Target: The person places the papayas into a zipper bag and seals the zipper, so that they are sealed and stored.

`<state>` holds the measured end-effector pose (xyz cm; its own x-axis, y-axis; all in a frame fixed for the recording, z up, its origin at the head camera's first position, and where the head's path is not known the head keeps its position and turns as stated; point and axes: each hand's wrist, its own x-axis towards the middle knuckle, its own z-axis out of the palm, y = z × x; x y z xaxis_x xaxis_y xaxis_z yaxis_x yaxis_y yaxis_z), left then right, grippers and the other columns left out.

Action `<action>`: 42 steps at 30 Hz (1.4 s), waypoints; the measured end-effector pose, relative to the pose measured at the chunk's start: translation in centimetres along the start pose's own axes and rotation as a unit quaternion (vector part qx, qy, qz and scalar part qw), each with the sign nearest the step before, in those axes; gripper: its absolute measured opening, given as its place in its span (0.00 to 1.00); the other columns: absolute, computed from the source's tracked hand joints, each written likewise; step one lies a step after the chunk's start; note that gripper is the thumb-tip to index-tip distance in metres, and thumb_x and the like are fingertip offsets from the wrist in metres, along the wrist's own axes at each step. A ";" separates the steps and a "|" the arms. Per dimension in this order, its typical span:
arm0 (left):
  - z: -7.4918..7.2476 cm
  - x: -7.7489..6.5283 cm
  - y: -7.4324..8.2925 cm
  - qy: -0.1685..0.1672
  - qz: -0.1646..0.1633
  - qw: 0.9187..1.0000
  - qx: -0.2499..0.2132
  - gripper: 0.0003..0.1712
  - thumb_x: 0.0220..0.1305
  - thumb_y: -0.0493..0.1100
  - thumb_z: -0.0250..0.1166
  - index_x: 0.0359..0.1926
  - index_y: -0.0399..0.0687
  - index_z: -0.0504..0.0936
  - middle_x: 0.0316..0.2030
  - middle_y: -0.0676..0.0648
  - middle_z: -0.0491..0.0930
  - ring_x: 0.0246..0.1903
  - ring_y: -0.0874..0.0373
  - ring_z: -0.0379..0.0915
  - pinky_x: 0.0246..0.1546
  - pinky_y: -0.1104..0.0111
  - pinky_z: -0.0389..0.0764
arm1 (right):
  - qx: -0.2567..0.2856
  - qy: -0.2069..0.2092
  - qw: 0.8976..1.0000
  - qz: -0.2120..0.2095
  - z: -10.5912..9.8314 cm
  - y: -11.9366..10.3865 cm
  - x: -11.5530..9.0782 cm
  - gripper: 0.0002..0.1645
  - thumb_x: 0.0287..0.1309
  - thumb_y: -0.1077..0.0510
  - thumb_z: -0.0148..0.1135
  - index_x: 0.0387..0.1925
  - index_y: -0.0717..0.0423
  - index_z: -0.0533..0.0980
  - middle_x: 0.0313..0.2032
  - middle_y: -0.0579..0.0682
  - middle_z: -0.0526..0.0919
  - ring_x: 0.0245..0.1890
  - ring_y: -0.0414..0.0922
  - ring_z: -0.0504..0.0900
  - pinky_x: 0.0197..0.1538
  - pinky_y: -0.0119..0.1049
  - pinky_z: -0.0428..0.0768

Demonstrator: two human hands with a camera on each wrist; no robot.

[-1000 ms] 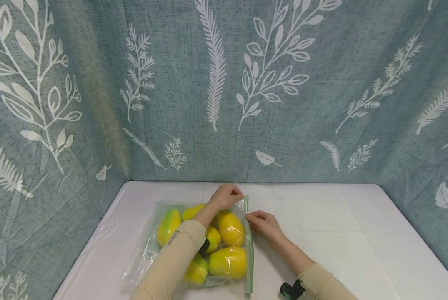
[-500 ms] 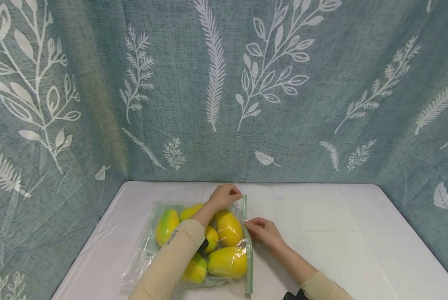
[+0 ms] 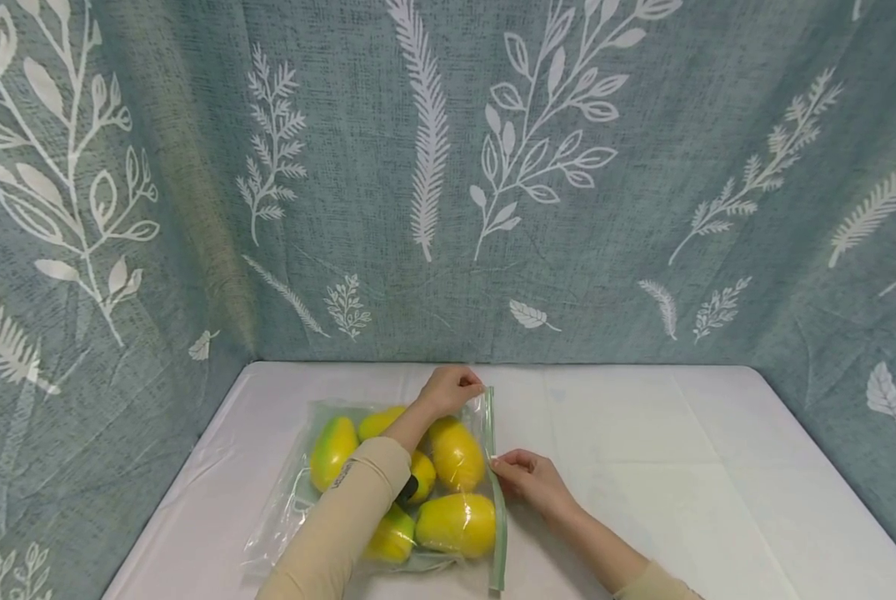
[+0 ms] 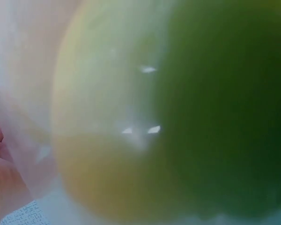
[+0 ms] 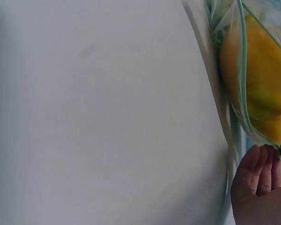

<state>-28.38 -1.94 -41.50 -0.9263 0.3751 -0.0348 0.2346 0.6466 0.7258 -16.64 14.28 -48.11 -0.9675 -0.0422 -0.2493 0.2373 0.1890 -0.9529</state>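
Observation:
A clear zip bag (image 3: 278,521) with a green seal strip (image 3: 499,542) lies on the table, holding several yellow-green mango-like fruits (image 3: 457,525). At the bag's far corner my left hand (image 3: 448,393) pinches the end of the strip, its forearm crossing over the bag. My right hand (image 3: 539,485) pinches the strip a little nearer to me. In the right wrist view, the two green edges (image 5: 244,65) stand apart on the near side and meet at my right fingers (image 5: 267,171). One blurred fruit (image 4: 112,183) fills most of the left wrist view.
The table has a white cover (image 3: 643,467). A blue-green curtain with white leaf prints (image 3: 372,167) hangs behind it and along both sides. My left sleeve (image 3: 342,525) hides part of the bag and some fruits.
My right hand has slid along the seal strip toward me, away from the far corner. My left hand has stayed at that corner, and the bag lies almost where it was.

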 end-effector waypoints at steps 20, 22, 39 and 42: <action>0.6 0.2 -0.9 0.020 0.031 0.999 -0.030 0.09 0.67 0.40 0.63 0.40 0.38 0.85 0.34 0.46 0.82 0.36 0.53 0.75 0.40 0.64 0.78 | -0.009 -0.033 0.999 0.011 -0.7 1.7 -2.6 0.20 0.62 0.49 0.64 0.39 0.64 0.77 0.31 0.48 0.85 0.32 0.40 0.81 0.39 0.37 0.84; 0.7 0.2 -1.0 0.020 0.033 0.999 -0.029 0.09 0.67 0.40 0.63 0.40 0.38 0.85 0.34 0.46 0.82 0.36 0.54 0.75 0.39 0.64 0.77 | -0.001 -0.036 0.999 0.010 -0.7 1.7 -3.0 0.20 0.62 0.49 0.65 0.38 0.64 0.77 0.31 0.48 0.85 0.32 0.40 0.81 0.39 0.36 0.84; 0.5 0.4 -1.7 0.040 0.013 0.998 -0.049 0.10 0.69 0.40 0.61 0.42 0.37 0.84 0.36 0.44 0.82 0.36 0.52 0.75 0.39 0.63 0.78 | 0.038 -0.081 0.996 0.020 -0.8 2.4 -5.2 0.16 0.64 0.51 0.63 0.38 0.63 0.77 0.26 0.45 0.82 0.26 0.39 0.79 0.35 0.31 0.83; 0.5 0.7 -2.0 0.040 0.010 0.998 -0.050 0.11 0.69 0.41 0.61 0.43 0.38 0.84 0.37 0.45 0.82 0.38 0.52 0.76 0.39 0.63 0.79 | 0.028 -0.092 0.995 0.024 -0.9 2.5 -5.8 0.17 0.64 0.50 0.63 0.37 0.62 0.77 0.25 0.45 0.81 0.26 0.39 0.78 0.35 0.31 0.82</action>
<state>-29.29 -2.61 -43.30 -0.9436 0.3295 0.0325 0.2258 0.5684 0.7912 -10.54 15.85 -48.85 -0.9237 -0.2146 -0.3173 0.2922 0.1409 -0.9459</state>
